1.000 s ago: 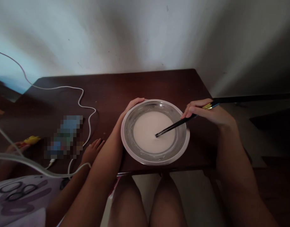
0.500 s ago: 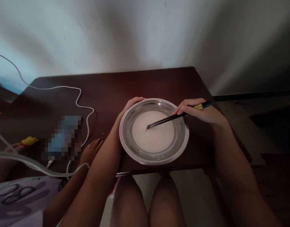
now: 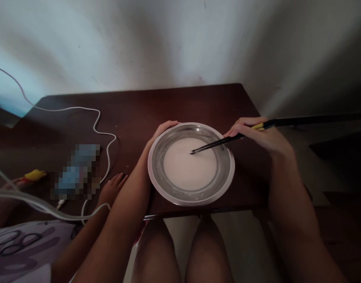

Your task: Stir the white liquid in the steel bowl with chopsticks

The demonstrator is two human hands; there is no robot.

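Dark brown table (image 3: pixel 183 104), on it a metal bowl (image 3: pixel 223 169), a pixelated device (image 3: pixel 78 169), a white cable (image 3: pixel 103 133).

The left forearm (image 3: pixel 129 204) slants forward and inward, the left hand (image 3: pixel 163 127) curved with its fingers partly hidden. The right wrist (image 3: pixel 282 151) bends inward; the right hand (image 3: pixel 253 129) pinches, thumb against fingers. Both thighs (image 3: pixel 156 251) lie below.

Your chopsticks (image 3: pixel 215 143) are black with yellow banding, your bowl (image 3: pixel 223 171) silver, the liquid (image 3: pixel 189 165) milky white, the table (image 3: pixel 139 110) dark reddish-brown; the shirt (image 3: pixel 35 251) at your left is pale lavender with darker purple print.
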